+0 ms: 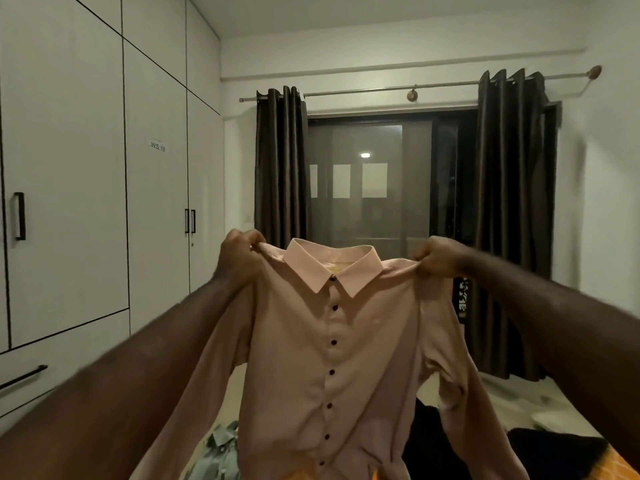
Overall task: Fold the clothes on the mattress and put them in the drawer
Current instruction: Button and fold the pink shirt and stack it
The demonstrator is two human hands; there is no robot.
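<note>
Shirt (332,358) held up mid-air, near, above mattress (540,396). Left hand (239,258) and right hand (440,259) pinch its shoulder seams. Light, limp, likely slippery fabric; shoulders look the best hold.

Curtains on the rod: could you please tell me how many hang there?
2. The left curtain hangs bunched at the window's left edge; the right curtain hangs bunched at its right edge. No others appear hidden.
</note>
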